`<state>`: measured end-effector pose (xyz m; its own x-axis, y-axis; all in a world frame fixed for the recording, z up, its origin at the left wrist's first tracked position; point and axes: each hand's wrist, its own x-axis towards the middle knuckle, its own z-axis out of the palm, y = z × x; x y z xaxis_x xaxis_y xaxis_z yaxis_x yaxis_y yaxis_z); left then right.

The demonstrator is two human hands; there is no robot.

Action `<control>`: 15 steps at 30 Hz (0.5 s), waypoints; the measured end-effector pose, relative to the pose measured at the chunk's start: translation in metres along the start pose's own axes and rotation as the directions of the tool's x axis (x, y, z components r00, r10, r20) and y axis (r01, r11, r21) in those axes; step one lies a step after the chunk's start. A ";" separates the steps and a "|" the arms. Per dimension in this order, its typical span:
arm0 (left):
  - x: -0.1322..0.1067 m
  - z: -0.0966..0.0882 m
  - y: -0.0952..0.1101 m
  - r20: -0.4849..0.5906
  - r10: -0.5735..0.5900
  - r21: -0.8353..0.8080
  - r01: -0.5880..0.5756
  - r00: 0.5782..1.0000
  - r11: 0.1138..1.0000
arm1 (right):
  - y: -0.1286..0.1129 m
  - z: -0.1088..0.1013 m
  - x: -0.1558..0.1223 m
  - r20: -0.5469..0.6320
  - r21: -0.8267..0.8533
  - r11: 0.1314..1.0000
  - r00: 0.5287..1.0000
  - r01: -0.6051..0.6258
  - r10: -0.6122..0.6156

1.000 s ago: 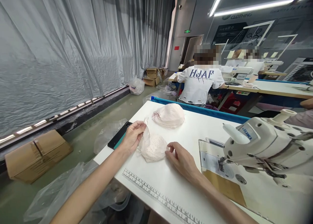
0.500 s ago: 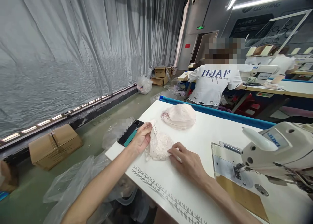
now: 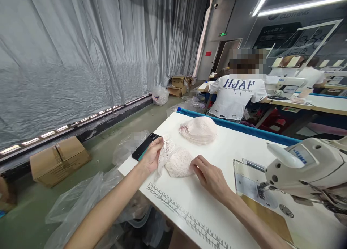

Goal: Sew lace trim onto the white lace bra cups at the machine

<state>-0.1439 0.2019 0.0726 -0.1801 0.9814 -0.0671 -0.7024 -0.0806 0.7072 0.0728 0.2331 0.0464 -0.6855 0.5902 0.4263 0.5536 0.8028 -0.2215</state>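
A white table is seen, its near edge marked with a printed ruler scale. Below its left side, crumpled clear plastic is spread over the floor. The right of the tabletop is taken up by a sewing machine, by which free space beside the right hand is limited.

Between the hands, on the table, a pale pink-white lace piece is placed. A rounded, cup-like form is shown by its body, and an openwork pattern is visible; its left part is lifted into a loose flap. This flap is pinched between thumb and fingers of the left hand. The right hand is curled, its fingertips at the piece's right edge; whether fabric is gripped there cannot be told.

A dark phone is partly covered by the left hand. Just beyond the lace, a second pale bundle is laid, and the far edge is bordered by blue fabric.

Farther off, a cardboard box is set on the floor near a grey curtain, and a co-worker in a white shirt is seated facing away. A green exit sign is mounted behind.
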 end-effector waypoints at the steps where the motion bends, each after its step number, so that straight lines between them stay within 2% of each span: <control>1: -0.001 0.001 0.000 -0.001 0.000 -0.004 -0.001 1.000 1.000 | -0.002 -0.001 0.001 -0.009 0.003 1.000 1.000 0.003 -0.003; 7: -0.008 0.002 -0.004 -0.003 -0.011 -0.035 0.011 1.000 0.999 | -0.018 0.008 0.004 -0.031 -0.022 0.998 0.998 0.057 -0.057; 15: -0.009 -0.008 -0.009 -0.010 -0.047 -0.050 0.046 0.999 0.998 | -0.016 0.005 0.010 -0.085 0.077 0.997 0.996 -0.017 0.024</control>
<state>-0.1409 0.1924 0.0611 -0.1541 0.9822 -0.1074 -0.7434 -0.0437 0.6674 0.0547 0.2269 0.0501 -0.6294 0.6000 0.4938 0.5272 0.7966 -0.2959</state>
